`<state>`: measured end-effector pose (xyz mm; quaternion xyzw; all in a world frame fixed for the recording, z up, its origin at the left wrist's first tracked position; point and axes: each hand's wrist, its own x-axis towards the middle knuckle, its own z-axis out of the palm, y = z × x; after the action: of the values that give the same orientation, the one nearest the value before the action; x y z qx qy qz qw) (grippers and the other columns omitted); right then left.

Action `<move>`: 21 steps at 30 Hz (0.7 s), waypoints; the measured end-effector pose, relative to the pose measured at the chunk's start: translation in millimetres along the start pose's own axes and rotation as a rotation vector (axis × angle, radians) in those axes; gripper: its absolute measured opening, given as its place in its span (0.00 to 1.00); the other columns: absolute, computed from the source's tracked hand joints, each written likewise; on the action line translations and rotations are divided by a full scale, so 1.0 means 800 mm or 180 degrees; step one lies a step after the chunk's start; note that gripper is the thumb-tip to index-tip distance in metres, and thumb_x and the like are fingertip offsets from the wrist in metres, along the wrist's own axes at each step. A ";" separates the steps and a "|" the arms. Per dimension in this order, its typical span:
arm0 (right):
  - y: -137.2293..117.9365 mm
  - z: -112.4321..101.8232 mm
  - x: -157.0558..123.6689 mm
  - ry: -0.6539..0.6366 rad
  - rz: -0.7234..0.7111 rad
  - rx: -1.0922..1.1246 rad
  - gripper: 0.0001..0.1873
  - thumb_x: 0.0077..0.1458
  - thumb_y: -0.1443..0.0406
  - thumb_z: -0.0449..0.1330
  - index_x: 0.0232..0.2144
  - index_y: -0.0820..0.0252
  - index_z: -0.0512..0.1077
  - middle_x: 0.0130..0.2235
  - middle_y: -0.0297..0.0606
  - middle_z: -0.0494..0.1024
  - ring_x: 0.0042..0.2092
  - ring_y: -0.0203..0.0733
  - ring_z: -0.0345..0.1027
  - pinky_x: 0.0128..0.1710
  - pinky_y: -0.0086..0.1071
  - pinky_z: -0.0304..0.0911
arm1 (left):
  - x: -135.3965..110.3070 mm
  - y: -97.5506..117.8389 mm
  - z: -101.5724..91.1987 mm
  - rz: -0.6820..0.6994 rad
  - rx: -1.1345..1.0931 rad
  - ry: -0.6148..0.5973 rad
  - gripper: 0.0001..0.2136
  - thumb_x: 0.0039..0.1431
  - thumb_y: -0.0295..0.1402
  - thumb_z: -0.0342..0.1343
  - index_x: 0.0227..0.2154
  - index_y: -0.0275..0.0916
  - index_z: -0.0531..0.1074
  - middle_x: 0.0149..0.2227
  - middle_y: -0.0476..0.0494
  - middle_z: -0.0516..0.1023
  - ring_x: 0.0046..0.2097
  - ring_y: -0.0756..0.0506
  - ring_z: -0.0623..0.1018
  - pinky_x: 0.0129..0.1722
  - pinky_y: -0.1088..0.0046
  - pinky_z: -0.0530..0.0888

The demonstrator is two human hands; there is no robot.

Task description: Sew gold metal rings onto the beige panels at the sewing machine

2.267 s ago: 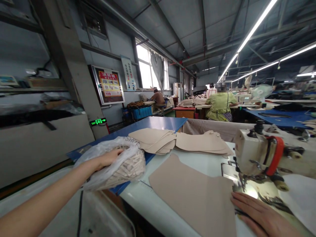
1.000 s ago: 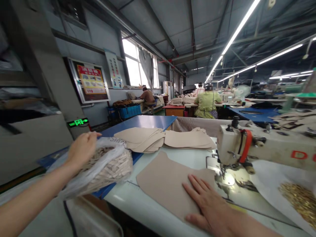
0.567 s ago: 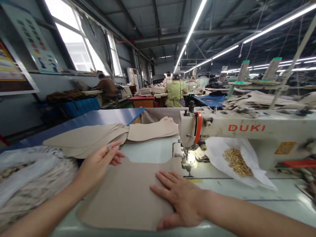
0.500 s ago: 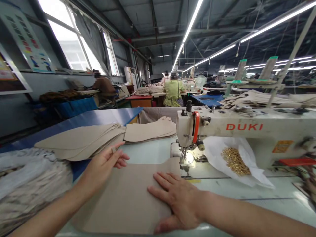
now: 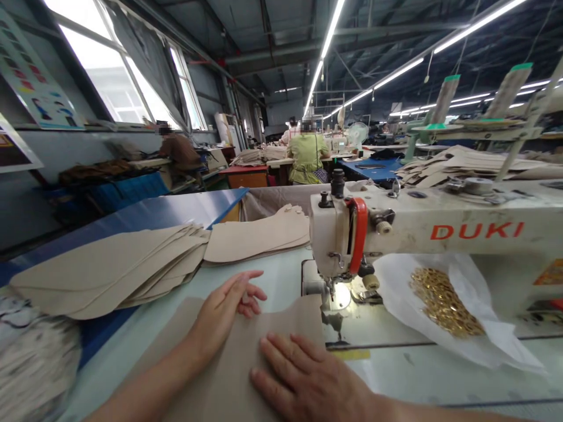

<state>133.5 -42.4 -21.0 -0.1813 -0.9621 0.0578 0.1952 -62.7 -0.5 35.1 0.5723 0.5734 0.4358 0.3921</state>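
Nearest the camera, the right hand lay flat and open, palm down, with its fingers spread on a beige cloth piece. The cloth piece was spread on the pale bench under both hands. Just beyond and to the left of it, the left hand rested on the same cloth near its far edge. It was loosely open, with the outer fingers curled in a little. I could not tell whether anything small sat between those fingers.

The far right corner of the cloth reached up to the needle foot of a white sewing machine, just ahead and right of the right hand. To the right of that hand, under the machine's arm, a white plastic bag lay open with a heap of small brass bits on it.

Out to the left of the left hand, a blurred bundle sat at the picture's edge. Ahead and left of the left hand lay a fanned stack of beige pieces. A second stack lay straight ahead of the hands and touched the first. Both stacks partly rested on a blue board.

Well beyond the hands, a person in a green top sat facing away at another bench. Another person worked under the window, far off to the left.
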 end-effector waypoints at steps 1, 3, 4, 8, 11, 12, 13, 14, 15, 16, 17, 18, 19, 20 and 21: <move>0.001 0.007 0.000 0.0090 -0.0017 -0.0137 0.22 0.66 0.61 0.42 0.58 0.63 0.57 0.61 0.49 0.57 0.63 0.48 0.48 0.60 0.38 0.51 | 0.004 0.000 0.004 0.0070 0.0063 -0.0012 0.21 0.60 0.47 0.43 0.45 0.35 0.69 0.31 0.43 0.77 0.28 0.46 0.74 0.29 0.70 0.71; 0.003 0.017 0.001 0.0241 -0.0068 -0.0376 0.20 0.66 0.62 0.42 0.56 0.63 0.59 0.59 0.48 0.61 0.61 0.48 0.51 0.57 0.38 0.56 | 0.012 0.001 0.010 0.0274 0.0332 0.0026 0.21 0.61 0.46 0.41 0.43 0.36 0.71 0.33 0.43 0.76 0.29 0.46 0.72 0.31 0.70 0.71; 0.004 0.021 0.002 0.0327 -0.0101 -0.0462 0.19 0.66 0.62 0.42 0.55 0.63 0.60 0.59 0.48 0.62 0.61 0.47 0.53 0.56 0.37 0.57 | 0.015 0.001 0.013 0.0397 0.0520 0.0076 0.20 0.61 0.45 0.41 0.42 0.38 0.72 0.33 0.44 0.75 0.30 0.46 0.71 0.32 0.70 0.70; 0.010 0.034 0.000 0.0634 -0.0201 -0.0555 0.18 0.65 0.62 0.44 0.54 0.62 0.60 0.59 0.46 0.62 0.59 0.47 0.56 0.55 0.36 0.60 | 0.019 -0.001 0.020 0.0864 0.1189 0.0301 0.20 0.63 0.43 0.39 0.44 0.42 0.73 0.31 0.48 0.69 0.34 0.46 0.70 0.39 0.71 0.68; 0.013 0.041 -0.002 0.0674 -0.0224 -0.0390 0.19 0.65 0.61 0.46 0.55 0.63 0.59 0.60 0.47 0.59 0.60 0.48 0.53 0.57 0.35 0.57 | 0.017 -0.003 0.023 0.0913 0.1430 0.0346 0.20 0.64 0.42 0.38 0.46 0.43 0.73 0.28 0.49 0.68 0.35 0.45 0.71 0.39 0.72 0.68; 0.013 0.041 -0.003 0.0670 -0.0231 -0.0329 0.20 0.64 0.62 0.46 0.56 0.63 0.58 0.60 0.47 0.59 0.61 0.48 0.52 0.58 0.35 0.56 | 0.017 -0.003 0.024 0.0869 0.1470 0.0338 0.20 0.63 0.43 0.38 0.46 0.43 0.73 0.28 0.49 0.70 0.35 0.45 0.71 0.38 0.72 0.68; 0.013 0.042 -0.003 0.0668 -0.0229 -0.0287 0.19 0.64 0.62 0.47 0.56 0.63 0.58 0.60 0.47 0.58 0.61 0.48 0.52 0.58 0.35 0.55 | 0.016 -0.004 0.025 0.0812 0.1487 0.0329 0.20 0.63 0.43 0.39 0.46 0.43 0.73 0.29 0.49 0.71 0.34 0.45 0.71 0.38 0.72 0.69; 0.013 0.041 -0.003 0.0673 -0.0237 -0.0267 0.19 0.64 0.63 0.47 0.56 0.63 0.58 0.60 0.47 0.59 0.61 0.48 0.52 0.58 0.35 0.55 | 0.016 -0.004 0.026 0.0751 0.1474 0.0327 0.20 0.62 0.43 0.40 0.45 0.43 0.73 0.30 0.49 0.73 0.34 0.45 0.72 0.37 0.72 0.69; 0.013 0.040 -0.002 0.0677 -0.0248 -0.0273 0.19 0.64 0.63 0.47 0.56 0.64 0.58 0.59 0.47 0.60 0.60 0.47 0.53 0.58 0.35 0.55 | 0.016 -0.004 0.026 0.0685 0.1434 0.0327 0.20 0.61 0.44 0.40 0.45 0.43 0.74 0.31 0.49 0.75 0.33 0.45 0.72 0.37 0.72 0.69; 0.012 0.039 -0.001 0.0682 -0.0256 -0.0303 0.19 0.64 0.63 0.47 0.55 0.64 0.59 0.59 0.47 0.61 0.60 0.47 0.54 0.58 0.35 0.55 | 0.016 -0.004 0.026 0.0618 0.1375 0.0334 0.20 0.60 0.44 0.41 0.44 0.43 0.74 0.31 0.49 0.76 0.33 0.45 0.72 0.36 0.73 0.69; 0.011 0.038 0.000 0.0690 -0.0264 -0.0357 0.19 0.65 0.63 0.46 0.55 0.64 0.59 0.58 0.47 0.62 0.60 0.47 0.55 0.57 0.35 0.56 | 0.017 -0.004 0.026 0.0557 0.1302 0.0355 0.20 0.60 0.44 0.42 0.43 0.42 0.75 0.30 0.49 0.76 0.33 0.45 0.73 0.36 0.73 0.69; 0.011 0.037 0.001 0.0701 -0.0269 -0.0430 0.18 0.65 0.63 0.46 0.55 0.64 0.60 0.58 0.47 0.63 0.59 0.47 0.56 0.57 0.35 0.57 | 0.018 -0.005 0.027 0.0502 0.1225 0.0385 0.20 0.59 0.45 0.43 0.42 0.42 0.76 0.28 0.49 0.76 0.32 0.45 0.73 0.35 0.73 0.69; 0.010 0.036 0.002 0.0733 -0.0274 -0.0519 0.18 0.65 0.64 0.45 0.54 0.64 0.61 0.57 0.47 0.64 0.59 0.46 0.57 0.56 0.34 0.59 | 0.019 -0.005 0.027 0.0452 0.1144 0.0409 0.19 0.58 0.45 0.44 0.41 0.42 0.76 0.26 0.50 0.75 0.31 0.45 0.73 0.34 0.73 0.69; 0.010 0.036 0.003 0.0788 -0.0282 -0.0616 0.17 0.65 0.64 0.45 0.53 0.64 0.61 0.56 0.46 0.66 0.58 0.46 0.58 0.55 0.34 0.60 | 0.020 -0.006 0.027 0.0404 0.1055 0.0424 0.19 0.57 0.46 0.46 0.41 0.41 0.76 0.24 0.50 0.74 0.30 0.45 0.73 0.33 0.73 0.69; 0.010 0.036 0.004 0.0847 -0.0287 -0.0708 0.17 0.65 0.64 0.44 0.52 0.63 0.62 0.56 0.45 0.67 0.58 0.45 0.59 0.54 0.33 0.61 | 0.021 -0.007 0.027 0.0361 0.0956 0.0424 0.19 0.57 0.46 0.47 0.40 0.41 0.76 0.23 0.50 0.74 0.28 0.46 0.72 0.31 0.73 0.69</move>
<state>122.3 -34.9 -47.5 -0.1646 -0.9354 -0.0823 0.3020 -44.6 17.3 24.3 0.6258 0.6236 0.4036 0.2381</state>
